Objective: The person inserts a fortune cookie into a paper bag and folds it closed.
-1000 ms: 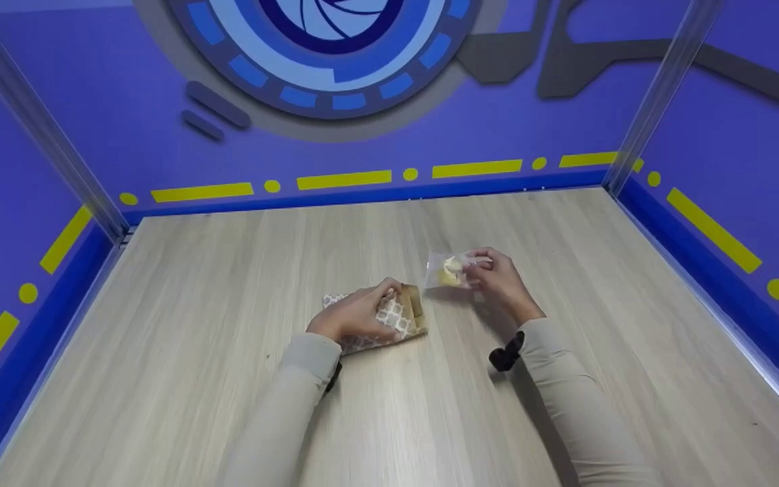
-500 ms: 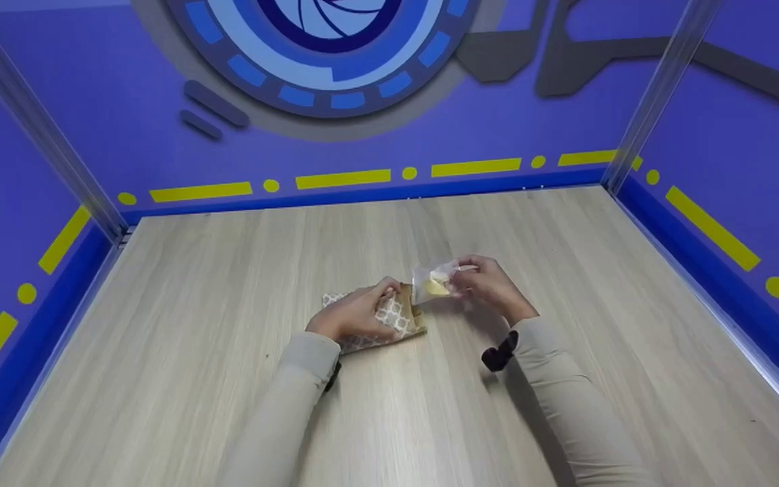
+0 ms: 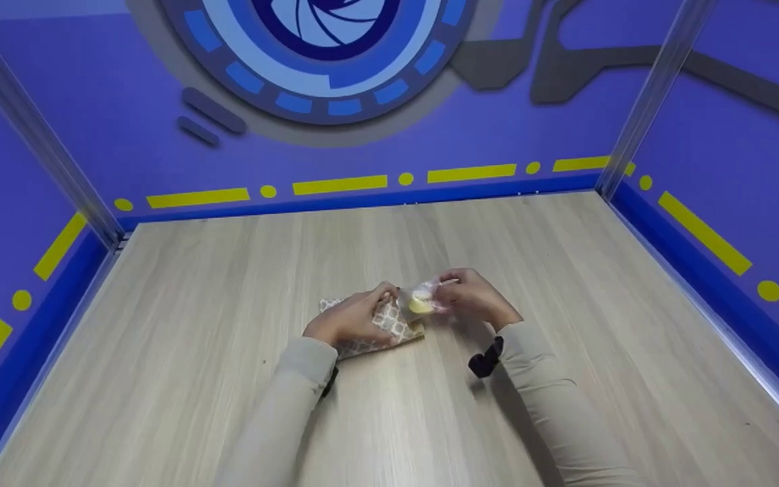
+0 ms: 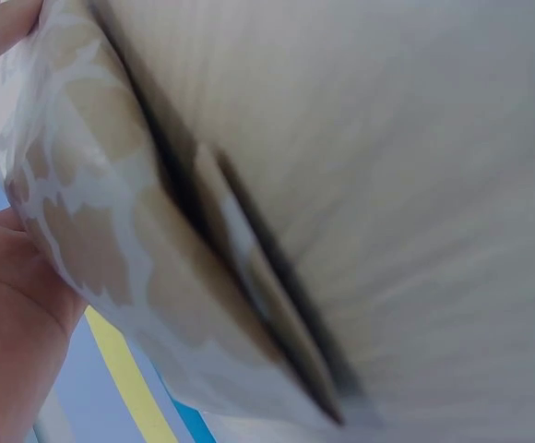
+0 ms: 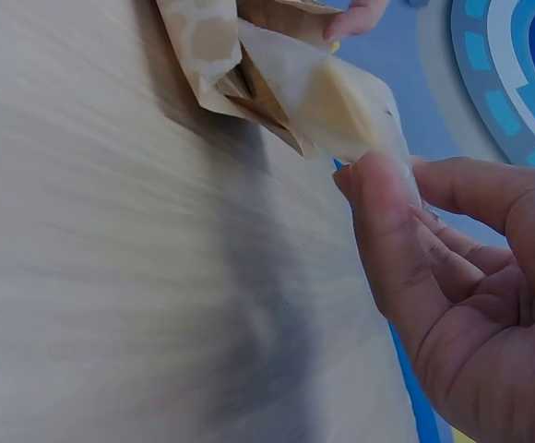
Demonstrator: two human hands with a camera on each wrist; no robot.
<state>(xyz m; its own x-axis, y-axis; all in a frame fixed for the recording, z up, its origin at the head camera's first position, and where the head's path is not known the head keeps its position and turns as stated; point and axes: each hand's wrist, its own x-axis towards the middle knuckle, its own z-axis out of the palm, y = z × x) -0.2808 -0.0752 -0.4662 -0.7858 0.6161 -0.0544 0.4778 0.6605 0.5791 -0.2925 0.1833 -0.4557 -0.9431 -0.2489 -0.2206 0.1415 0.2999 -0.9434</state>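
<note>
A paper bag with a white-and-tan lattice pattern lies on its side on the table, its brown mouth facing right. My left hand grips it from above, thumb on the near side and fingers at the far edge. Between thumb and fingers my right hand pinches a small clear plastic packet with something pale yellow inside. In the right wrist view the packet has its leading end in the open mouth of the paper bag. What else the bag holds is hidden.
The pale wood-grain table is bordered by blue-purple panels with yellow dashes at the back and both sides. Metal posts stand at the back corners. A black wrist device sits at the right cuff.
My right hand has moved left and nearer with the packet, from beside the bag to its mouth. The packet's front end now overlaps the opening. My left hand keeps its grip on the bag.
</note>
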